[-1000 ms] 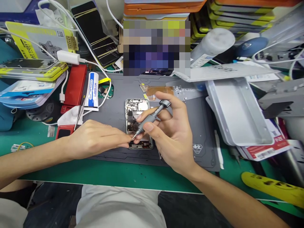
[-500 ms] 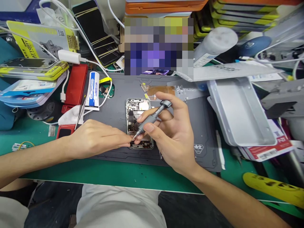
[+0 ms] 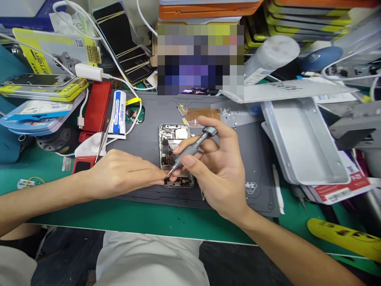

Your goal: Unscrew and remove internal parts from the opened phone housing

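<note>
We read "BATTERY" on yellow-grey box, worktop far left corner; "Vitality" on blue-white tube.

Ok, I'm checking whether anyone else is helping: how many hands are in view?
2: the left hand, fingertips at the lower left of the opened phone, and the right hand above it, holding a grey screwdriver. No others show.

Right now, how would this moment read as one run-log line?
Right hand: holding grey precision screwdriver, tip angled down | Left hand: at screwdriver tip, grip unclear | Opened smartphone: partly hidden, on dark grey mat
</note>
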`<state>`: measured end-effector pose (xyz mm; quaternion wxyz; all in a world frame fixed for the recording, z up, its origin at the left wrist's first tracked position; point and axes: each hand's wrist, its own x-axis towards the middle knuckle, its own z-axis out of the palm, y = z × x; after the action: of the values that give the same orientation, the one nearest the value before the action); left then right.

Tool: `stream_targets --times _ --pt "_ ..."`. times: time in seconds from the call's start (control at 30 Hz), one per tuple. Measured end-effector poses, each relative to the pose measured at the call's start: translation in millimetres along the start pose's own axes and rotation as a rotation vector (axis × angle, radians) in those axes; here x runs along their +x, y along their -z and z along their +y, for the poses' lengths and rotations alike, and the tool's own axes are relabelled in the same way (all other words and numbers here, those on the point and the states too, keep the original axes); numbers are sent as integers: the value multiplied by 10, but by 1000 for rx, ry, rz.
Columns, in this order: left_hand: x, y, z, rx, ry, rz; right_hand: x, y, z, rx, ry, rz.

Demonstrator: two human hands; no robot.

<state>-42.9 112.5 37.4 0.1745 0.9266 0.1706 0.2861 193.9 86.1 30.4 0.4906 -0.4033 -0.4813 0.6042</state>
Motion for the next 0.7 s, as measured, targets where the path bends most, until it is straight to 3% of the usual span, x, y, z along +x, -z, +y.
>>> stream_targets --times 0.7 --pt "-68 -86 -2 166 -21 91 20 54 44 -2 38 -16"
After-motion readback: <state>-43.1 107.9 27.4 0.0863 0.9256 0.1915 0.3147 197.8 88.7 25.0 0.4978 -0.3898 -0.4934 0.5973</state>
